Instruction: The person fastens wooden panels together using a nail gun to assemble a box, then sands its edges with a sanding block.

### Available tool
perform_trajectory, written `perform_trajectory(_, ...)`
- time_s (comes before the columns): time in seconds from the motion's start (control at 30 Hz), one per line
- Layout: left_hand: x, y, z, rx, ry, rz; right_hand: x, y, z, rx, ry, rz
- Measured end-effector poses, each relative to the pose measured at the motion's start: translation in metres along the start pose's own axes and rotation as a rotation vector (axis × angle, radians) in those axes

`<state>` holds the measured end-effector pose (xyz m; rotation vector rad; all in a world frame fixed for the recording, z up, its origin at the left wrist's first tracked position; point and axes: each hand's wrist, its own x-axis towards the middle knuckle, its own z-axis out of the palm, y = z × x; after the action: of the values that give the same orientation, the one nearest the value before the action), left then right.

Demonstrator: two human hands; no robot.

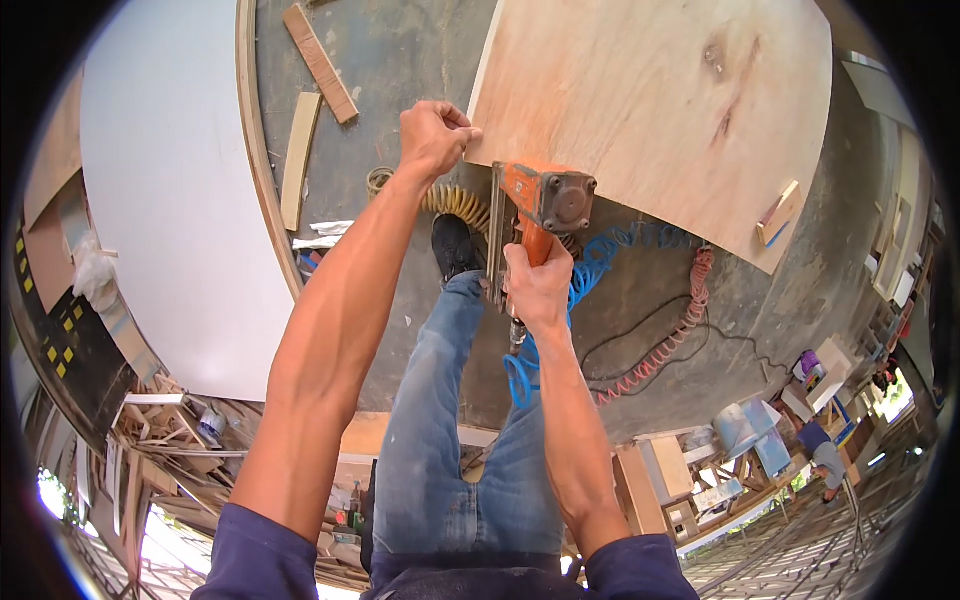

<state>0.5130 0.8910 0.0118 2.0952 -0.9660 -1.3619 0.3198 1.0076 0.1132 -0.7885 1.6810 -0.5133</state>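
Orange-bodied pneumatic nail gun with a black cap [545, 195]: sits in the right hand [540, 285], with fingers wrapped closed around the handle and head beyond them, at the near edge of the pale wood-grained plywood panel [640, 100]. Left hand [432, 140]: curls at the panel's left edge, with thumb and fingertips nearly together; cannot tell whether pinching it. Small wooden offcut [778, 213]: rests on the panel, well right of the right-hand fingers. Blue coiled air hose [592, 272]: runs just right of and below those fingers. Red coiled hose [660, 358]: lies farther right. Yellow coiled hose [458, 203]: lies below the left-hand fingers.
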Motion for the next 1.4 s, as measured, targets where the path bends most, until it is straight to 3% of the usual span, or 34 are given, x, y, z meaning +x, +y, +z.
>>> perform_trajectory(0.33,-0.002,-0.007,0.007,-0.027,0.053,0.05,0.008,0.011,-0.003,-0.021,0.013,-0.135)
perform_trajectory(0.4,-0.006,-0.012,0.01,-0.001,0.07,0.1,0.009,0.006,-0.006,-0.151,0.028,-0.171)
perform_trajectory(0.43,-0.005,-0.01,0.009,0.024,0.082,0.129,0.01,0.003,-0.01,-0.251,0.089,-0.427)
perform_trajectory(0.47,-0.01,-0.003,0.008,0.032,0.095,0.156,0.006,-0.006,-0.016,-0.232,0.097,-0.45)
perform_trajectory(0.53,-0.021,0.01,0.013,0.037,0.145,0.179,-0.004,-0.025,-0.035,-0.25,0.015,-0.224)
perform_trajectory(0.67,-0.003,0.003,0.041,-0.017,0.278,0.153,-0.001,-0.032,-0.081,-0.308,0.087,-0.348)
perform_trajectory(0.87,0.047,0.039,0.055,0.168,0.437,0.065,0.017,-0.026,-0.148,-0.524,0.195,-0.27)
perform_trajectory(0.97,0.076,0.07,0.049,-0.046,0.426,-0.05,0.019,-0.008,-0.172,-0.536,0.232,-0.175)
perform_trajectory(1.2,0.135,0.138,0.034,0.053,0.44,-0.089,0.002,0.001,-0.193,-0.5,0.367,-0.135)
perform_trajectory(1.4,0.187,0.138,0.028,-0.047,0.336,-0.055,-0.003,-0.004,-0.191,-0.47,0.408,-0.154)
